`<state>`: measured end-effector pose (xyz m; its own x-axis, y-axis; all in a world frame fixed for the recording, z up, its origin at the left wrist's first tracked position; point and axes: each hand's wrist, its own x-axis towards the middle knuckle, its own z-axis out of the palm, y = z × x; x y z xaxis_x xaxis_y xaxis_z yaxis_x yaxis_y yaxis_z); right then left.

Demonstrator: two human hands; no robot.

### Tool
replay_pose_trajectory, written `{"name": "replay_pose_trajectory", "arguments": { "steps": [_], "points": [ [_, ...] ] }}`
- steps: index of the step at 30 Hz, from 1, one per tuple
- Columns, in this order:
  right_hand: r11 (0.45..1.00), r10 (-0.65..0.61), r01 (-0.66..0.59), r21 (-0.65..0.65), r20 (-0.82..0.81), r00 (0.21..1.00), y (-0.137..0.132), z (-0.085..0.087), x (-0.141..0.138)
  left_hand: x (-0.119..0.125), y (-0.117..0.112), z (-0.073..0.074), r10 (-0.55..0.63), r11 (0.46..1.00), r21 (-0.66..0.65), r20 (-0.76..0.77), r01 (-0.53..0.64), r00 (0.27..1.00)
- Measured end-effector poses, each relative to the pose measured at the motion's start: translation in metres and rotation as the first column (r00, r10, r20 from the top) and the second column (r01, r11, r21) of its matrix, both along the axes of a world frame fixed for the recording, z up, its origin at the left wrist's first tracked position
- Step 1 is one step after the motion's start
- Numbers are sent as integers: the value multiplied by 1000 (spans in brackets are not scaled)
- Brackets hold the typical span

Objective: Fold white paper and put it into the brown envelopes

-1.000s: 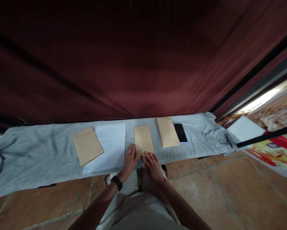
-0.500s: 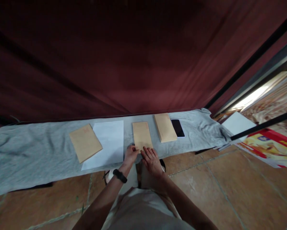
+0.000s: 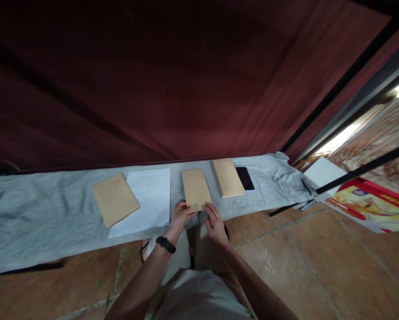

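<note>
A brown paper envelope [image 3: 196,189] lies in front of me on a grey cloth [image 3: 66,242], its near end at the cloth's front edge. My left hand [image 3: 181,215] pinches the near left corner, thumb on top and fingers beneath. At the near right corner, my right hand [image 3: 215,223] grips the edge between thumb and fingers. To the right lies a thick stack of brown envelopes [image 3: 228,177]. On the left, another brown envelope [image 3: 115,200] rests slantwise, partly over white paper [image 3: 151,200].
A dark-screened phone [image 3: 245,178] lies right of the stack. Dark red fabric [image 3: 186,89] hangs behind the cloth-covered surface. At right are a black metal bar [image 3: 369,172], a red and yellow box [image 3: 373,204] and a white board [image 3: 324,172]. Tiled floor [image 3: 269,262] lies below.
My right hand has shifted from lying flat on the envelope's near end to gripping its right corner. My left hand stays at the left corner. The view has shifted slightly.
</note>
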<state>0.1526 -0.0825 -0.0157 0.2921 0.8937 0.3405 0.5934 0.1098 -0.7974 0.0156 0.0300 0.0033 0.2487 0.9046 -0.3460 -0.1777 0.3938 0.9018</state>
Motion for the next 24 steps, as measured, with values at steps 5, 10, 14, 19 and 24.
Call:
{"name": "replay_pose_trajectory", "arguments": {
  "steps": [5, 10, 14, 19, 24],
  "points": [
    [957, -285, 202, -206, -782, 555, -6, 10, -7, -3, -24, 24, 26, 999, -35, 67, -23, 997],
    [978, -209, 33, -206, -958, 195, 8, 28, -21, 6, -43, 37, 0, 1000, -25, 89, 2, 996],
    [973, -229, 106, -203, -890, 394, 19, 44, -17, 5, -41, 45, 49, 998, -42, 81, -45, 996],
    [987, -159, 154, -40, -270, 950, 22, 68, -12, 10, -44, 73, 41, 998, -58, 131, -33, 991],
    [997, -35, 9, 77, 343, 939, 22, 74, -30, 24, -50, 88, 26, 999, -43, 330, -12, 944]
  ]
}}
